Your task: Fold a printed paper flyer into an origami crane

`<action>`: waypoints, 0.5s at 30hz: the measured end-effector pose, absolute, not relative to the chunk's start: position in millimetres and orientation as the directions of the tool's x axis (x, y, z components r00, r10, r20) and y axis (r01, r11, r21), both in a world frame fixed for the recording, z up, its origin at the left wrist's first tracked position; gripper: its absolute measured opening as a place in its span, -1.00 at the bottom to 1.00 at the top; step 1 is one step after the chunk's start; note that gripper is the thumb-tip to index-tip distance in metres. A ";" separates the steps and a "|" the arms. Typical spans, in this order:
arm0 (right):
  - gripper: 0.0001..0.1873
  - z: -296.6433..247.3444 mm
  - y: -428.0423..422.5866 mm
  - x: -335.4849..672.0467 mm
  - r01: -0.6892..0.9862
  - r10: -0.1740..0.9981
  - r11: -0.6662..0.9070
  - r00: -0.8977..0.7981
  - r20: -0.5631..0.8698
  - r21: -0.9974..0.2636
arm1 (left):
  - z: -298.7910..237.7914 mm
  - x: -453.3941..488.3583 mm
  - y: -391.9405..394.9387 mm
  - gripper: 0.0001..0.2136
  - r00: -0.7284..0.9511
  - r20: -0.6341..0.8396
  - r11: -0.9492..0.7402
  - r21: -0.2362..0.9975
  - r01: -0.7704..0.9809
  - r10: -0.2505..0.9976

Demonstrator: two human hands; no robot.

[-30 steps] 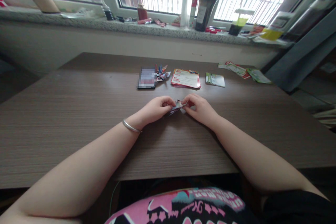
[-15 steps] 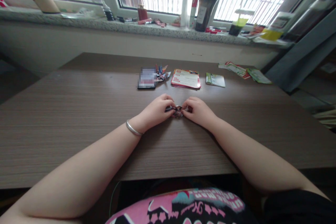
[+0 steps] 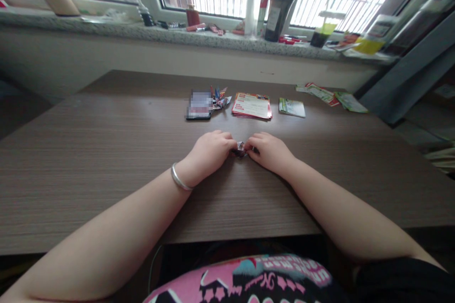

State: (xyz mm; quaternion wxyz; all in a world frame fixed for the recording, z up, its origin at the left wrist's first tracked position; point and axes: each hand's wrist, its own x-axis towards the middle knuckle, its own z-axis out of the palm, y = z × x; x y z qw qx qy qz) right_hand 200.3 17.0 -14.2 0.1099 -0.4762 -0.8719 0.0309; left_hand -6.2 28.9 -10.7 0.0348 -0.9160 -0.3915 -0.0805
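Between my two hands, low over the table (image 3: 117, 151), is a small piece of folded printed paper (image 3: 241, 149), dark with white and reddish patches. My left hand (image 3: 216, 150), with a silver bangle on its wrist, is closed on the paper's left side; its fingertips are mostly hidden behind the hand. On the right side, my right hand (image 3: 268, 150) pinches the paper between thumb and fingers. Just beyond lie a stack of red-edged printed cards (image 3: 252, 106) and a pointed, multicoloured folded-paper piece (image 3: 222, 99).
A phone (image 3: 199, 105) with a blurred screen lies left of the folded-paper piece. Farther right are a small green-and-white card stack (image 3: 291, 107) and green-and-red paper strips (image 3: 323, 94). Bottles, cups and small items crowd the windowsill (image 3: 227, 43) behind the table.
My left hand has rolled over, its back now turned up more and its thumb hidden. The paper between the hands shows less at its left side. My right hand has barely moved.
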 end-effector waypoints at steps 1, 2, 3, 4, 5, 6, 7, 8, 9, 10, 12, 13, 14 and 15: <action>-0.85 -12.6 16.0 200.3 0.829 0.839 0.541 -0.522 0.151 -0.144 | -10.4 -7.1 28.3 -0.76 0.677 0.170 -0.687 0.001 0.727 0.716; -0.84 -11.4 15.2 200.2 0.832 0.841 0.539 -0.522 0.140 -0.131 | -10.0 -8.1 27.8 -0.77 0.672 0.165 -0.682 0.001 0.731 0.722; -0.84 -10.4 14.5 200.1 0.834 0.842 0.538 -0.524 0.131 -0.120 | -9.4 -8.9 27.4 -0.77 0.669 0.159 -0.677 -0.002 0.736 0.726; -0.84 -9.6 13.9 200.0 0.835 0.841 0.539 -0.527 0.124 -0.110 | -8.6 -9.7 27.1 -0.78 0.666 0.152 -0.673 -0.007 0.740 0.730; -0.84 -9.0 13.4 199.9 0.835 0.839 0.542 -0.530 0.120 -0.099 | -7.6 -10.2 26.9 -0.78 0.664 0.147 -0.669 -0.014 0.743 0.734; -0.83 -8.5 12.9 199.8 0.835 0.838 0.543 -0.533 0.118 -0.089 | -6.4 -10.5 26.5 -0.79 0.663 0.139 -0.667 -0.019 0.745 0.736; -0.82 -8.0 12.3 199.7 0.835 0.837 0.545 -0.535 0.116 -0.081 | -5.1 -10.5 26.2 -0.79 0.663 0.131 -0.666 -0.021 0.745 0.737; -0.82 -7.4 11.6 199.7 0.834 0.836 0.547 -0.538 0.111 -0.077 | -3.8 -10.4 25.7 -0.78 0.665 0.120 -0.668 -0.020 0.744 0.737; -0.81 -6.7 10.9 199.8 0.832 0.834 0.550 -0.542 0.104 -0.075 | -2.6 -10.2 25.2 -0.78 0.667 0.110 -0.669 -0.020 0.743 0.737; -0.80 -5.7 10.1 200.0 0.830 0.832 0.553 -0.546 0.096 -0.074 | -1.6 -9.9 24.6 -0.78 0.669 0.100 -0.671 -0.020 0.741 0.736; -0.78 -3.3 8.6 200.5 0.829 0.832 0.554 -0.550 0.078 -0.068 | -0.1 -9.5 23.0 -0.77 0.676 0.084 -0.677 -0.023 0.736 0.732; -0.77 -1.8 7.9 200.9 0.831 0.833 0.553 -0.549 0.069 -0.060 | 0.4 -9.3 22.0 -0.77 0.679 0.080 -0.679 -0.028 0.734 0.730; -0.77 -0.4 7.3 201.3 0.835 0.836 0.549 -0.546 0.061 -0.048 | 0.9 -9.2 20.9 -0.77 0.681 0.075 -0.681 -0.035 0.732 0.728; -0.76 1.0 6.9 201.6 0.838 0.838 0.545 -0.543 0.053 -0.034 | 1.3 -9.1 19.7 -0.77 0.684 0.070 -0.683 -0.043 0.730 0.726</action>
